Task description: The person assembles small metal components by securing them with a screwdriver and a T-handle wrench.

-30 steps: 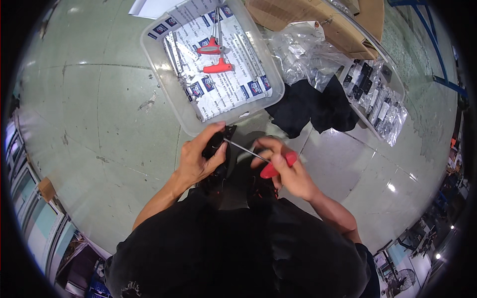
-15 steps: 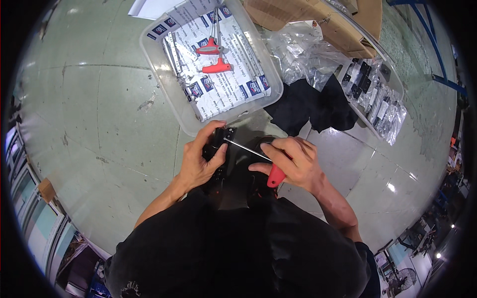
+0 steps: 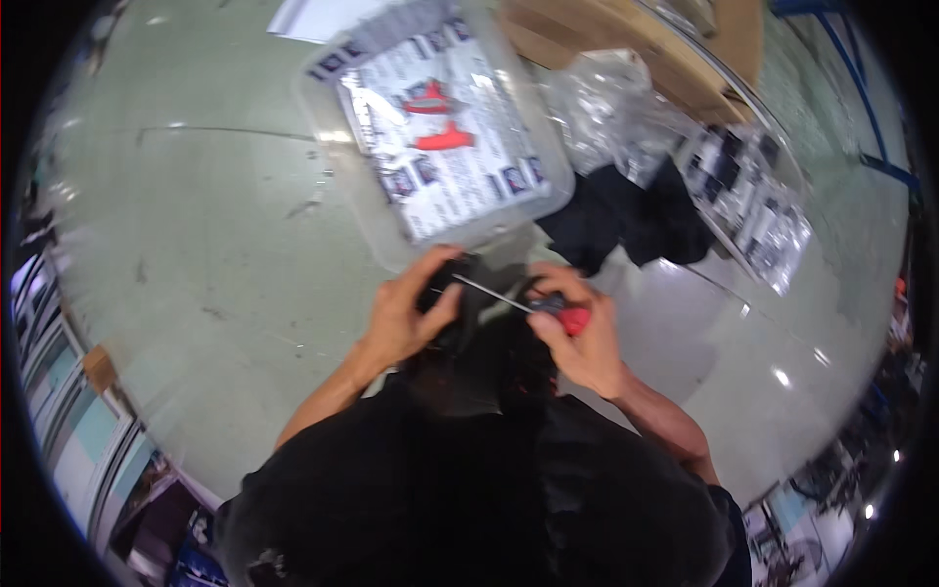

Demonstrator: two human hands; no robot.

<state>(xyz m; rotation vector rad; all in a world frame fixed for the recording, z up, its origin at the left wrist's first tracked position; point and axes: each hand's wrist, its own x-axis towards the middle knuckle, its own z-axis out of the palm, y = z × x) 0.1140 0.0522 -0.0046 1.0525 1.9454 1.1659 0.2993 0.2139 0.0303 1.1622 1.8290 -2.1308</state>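
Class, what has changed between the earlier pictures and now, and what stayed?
The right hand has turned the red-handled tool: its red end, pointing toward the person half a second ago, now shows farther right. The view shifted slightly. Nothing was released; the left hand still holds the black part.

Far centre: translucent plastic bin [image 3: 499,223], printed white-and-blue sheet [image 3: 455,201] inside, two red T-shaped handles [image 3: 445,139] on it, one farther than the other. White flat sheet [image 3: 328,18] just beyond its far left corner. Right of bin: crumpled clear plastic bags [image 3: 611,112], brown cardboard box [image 3: 606,44] behind, black cloth [image 3: 587,215] nearer. Farther right: clear-wrapped packets [image 3: 773,235], then blue metal frame [image 3: 849,73]. Left edge: small brown block [image 3: 99,368]. Floor [image 3: 196,225]: grey-green, glossy, scuffed.
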